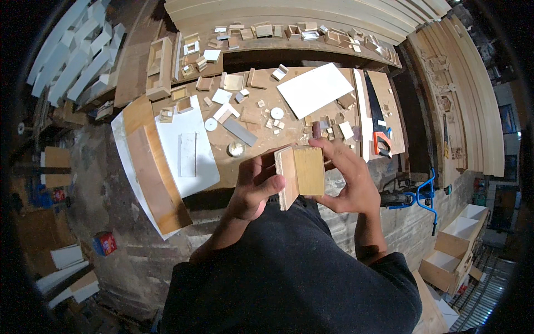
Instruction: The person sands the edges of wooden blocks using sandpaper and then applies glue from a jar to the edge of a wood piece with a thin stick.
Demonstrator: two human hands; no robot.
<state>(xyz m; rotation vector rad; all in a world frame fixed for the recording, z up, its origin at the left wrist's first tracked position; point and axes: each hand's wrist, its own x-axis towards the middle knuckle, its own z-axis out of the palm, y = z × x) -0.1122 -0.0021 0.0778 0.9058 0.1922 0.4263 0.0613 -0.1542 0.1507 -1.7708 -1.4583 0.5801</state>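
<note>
Close in front of me I hold up a small wooden piece [310, 172] made of a plywood panel and a yellowish block that meet at an angle. My left hand [253, 186] grips its left side, the thumb on the plywood face and the other fingers behind. On the other side my right hand [350, 178] pinches the yellow block between thumb and fingers at its top and lower right edges. Beyond the piece lies the workbench [217, 172], with a small round container [236, 149] and a grey strip [240, 133] near my left hand.
Small wooden offcuts and little boxes cover the bench, along with a white board [315, 90]. A handsaw [376, 111] with an orange handle lies at the right. Long planks [306, 12] are stacked behind. Blue bent tubing [425, 195] stands right, above open wooden boxes [457, 245].
</note>
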